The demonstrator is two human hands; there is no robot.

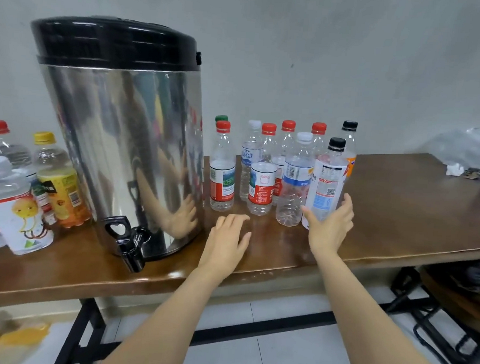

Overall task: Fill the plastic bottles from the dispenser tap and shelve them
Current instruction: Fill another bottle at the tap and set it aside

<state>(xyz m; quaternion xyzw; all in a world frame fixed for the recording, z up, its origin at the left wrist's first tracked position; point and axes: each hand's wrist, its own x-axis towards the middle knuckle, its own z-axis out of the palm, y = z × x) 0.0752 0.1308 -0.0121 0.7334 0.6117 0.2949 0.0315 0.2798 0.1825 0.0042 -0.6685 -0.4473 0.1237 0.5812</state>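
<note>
A steel dispenser [123, 134] with a black lid stands on the wooden table [402, 199]. Its black tap [130, 248] juts over the front edge. Right of it stand several empty capped plastic bottles [261, 180]. Nearest is a white-labelled bottle with a black cap [328, 182]. My right hand [329, 225] is spread around its lower part, thumb at its left side and fingers at its right, touching or nearly touching. My left hand [229, 235] lies flat on the table in front of the bottles, fingers straight.
Left of the dispenser stand several filled bottles [13, 194], one with a yellow cap [44, 137]. A clear plastic bag [468, 146] and crumpled paper [455, 169] lie at the table's far right. Black metal frames [436, 323] stand on the tiled floor below.
</note>
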